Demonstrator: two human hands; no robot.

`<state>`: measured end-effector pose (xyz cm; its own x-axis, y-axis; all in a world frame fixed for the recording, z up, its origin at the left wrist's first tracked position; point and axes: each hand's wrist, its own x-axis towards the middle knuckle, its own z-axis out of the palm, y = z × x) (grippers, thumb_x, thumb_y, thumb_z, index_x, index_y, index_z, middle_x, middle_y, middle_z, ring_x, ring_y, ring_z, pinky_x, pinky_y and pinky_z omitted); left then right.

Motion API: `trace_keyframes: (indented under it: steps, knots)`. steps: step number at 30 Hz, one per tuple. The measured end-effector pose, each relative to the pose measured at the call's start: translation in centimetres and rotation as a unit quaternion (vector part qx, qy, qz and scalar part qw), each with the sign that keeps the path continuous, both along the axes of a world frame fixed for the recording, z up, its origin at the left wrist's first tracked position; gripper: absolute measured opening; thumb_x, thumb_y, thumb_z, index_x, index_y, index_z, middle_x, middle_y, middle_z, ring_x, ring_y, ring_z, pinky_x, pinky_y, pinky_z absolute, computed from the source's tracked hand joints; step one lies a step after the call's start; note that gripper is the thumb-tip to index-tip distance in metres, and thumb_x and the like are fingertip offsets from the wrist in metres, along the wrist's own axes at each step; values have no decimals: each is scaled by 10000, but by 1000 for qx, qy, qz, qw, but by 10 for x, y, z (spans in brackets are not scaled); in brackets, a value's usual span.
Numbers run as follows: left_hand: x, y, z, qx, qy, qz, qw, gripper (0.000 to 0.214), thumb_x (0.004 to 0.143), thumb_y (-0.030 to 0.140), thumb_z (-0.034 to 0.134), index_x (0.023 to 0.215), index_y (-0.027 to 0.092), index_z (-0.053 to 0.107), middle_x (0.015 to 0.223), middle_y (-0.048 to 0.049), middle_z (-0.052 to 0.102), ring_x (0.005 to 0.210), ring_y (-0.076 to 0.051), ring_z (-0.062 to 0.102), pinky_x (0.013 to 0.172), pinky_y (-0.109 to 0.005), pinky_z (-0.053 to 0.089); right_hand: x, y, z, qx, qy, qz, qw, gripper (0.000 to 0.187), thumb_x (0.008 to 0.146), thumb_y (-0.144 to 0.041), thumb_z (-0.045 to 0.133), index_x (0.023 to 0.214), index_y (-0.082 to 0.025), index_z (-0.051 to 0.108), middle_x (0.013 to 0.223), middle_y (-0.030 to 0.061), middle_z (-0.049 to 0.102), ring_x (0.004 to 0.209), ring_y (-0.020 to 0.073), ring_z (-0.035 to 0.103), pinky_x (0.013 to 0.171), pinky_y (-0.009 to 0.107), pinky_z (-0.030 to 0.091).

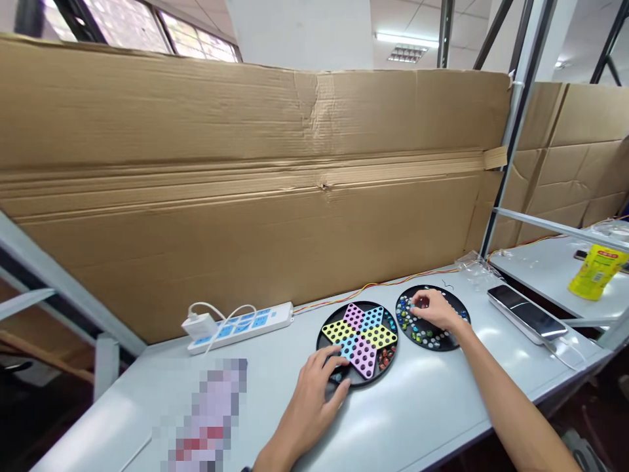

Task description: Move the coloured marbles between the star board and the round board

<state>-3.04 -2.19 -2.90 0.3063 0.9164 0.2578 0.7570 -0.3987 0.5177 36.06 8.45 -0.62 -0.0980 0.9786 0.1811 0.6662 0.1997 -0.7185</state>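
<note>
A round black Chinese checkers board lies on the table, with a star of pink, yellow and blue holed triangles. Red-brown marbles sit in one compartment beside the star, and blue ones in another at the upper right. My left hand rests at the board's lower left edge, fingers apart, holding nothing I can see. To the right is a round black tray scattered with glass marbles of several colours. Over its upper middle, my right hand has thumb and fingertips pinched together; what is between them is too small to tell.
A white power strip with a plugged-in charger lies at the back left. At the right, a phone lies on a white box. Cardboard walls the back; a yellow pouch stands on the neighbouring table.
</note>
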Motion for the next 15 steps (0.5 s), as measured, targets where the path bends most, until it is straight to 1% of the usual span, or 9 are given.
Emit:
trace_keyframes:
  steps: [3,6,9,12,15]
  knots:
    - [-2,0,-5,5,-5,-1,1000,310,1076,506,636,1253,363,846,1600,-87,783,1514,-382,708,1308,-647,601,4,-8,5,-55,0,60,997,82,729,-224,794,804,-212,825,848,43,826,817,231,709,788,325,558]
    - [-3,0,-5,0,-6,-4,1000,320,1078,515,635,1259,356,846,1594,-96,786,1509,-385,710,1310,-652,597,2,-12,5,-84,-9,82,993,124,676,-191,791,787,-213,843,830,35,829,790,223,699,762,317,542]
    - [-3,1,-5,0,-7,-4,1000,323,1081,522,632,1254,354,847,1586,-102,791,1496,-388,717,1301,-648,604,0,-13,2,-91,-13,84,992,175,676,-187,800,825,-221,887,822,29,833,774,221,701,735,309,522]
    - [-3,2,-9,4,-9,-4,1000,328,1091,530,622,1268,362,840,1603,-94,780,1510,-384,704,1310,-650,592,0,-12,-1,-95,-7,78,992,156,705,-226,826,836,-221,911,786,29,822,740,223,696,719,318,519]
    - [-4,3,-12,0,-12,-7,1000,335,1105,537,612,1291,364,831,1623,-93,765,1534,-381,684,1331,-661,567,-6,-10,-3,-59,24,53,997,151,735,-275,852,854,-209,917,815,49,838,767,235,710,735,330,546]
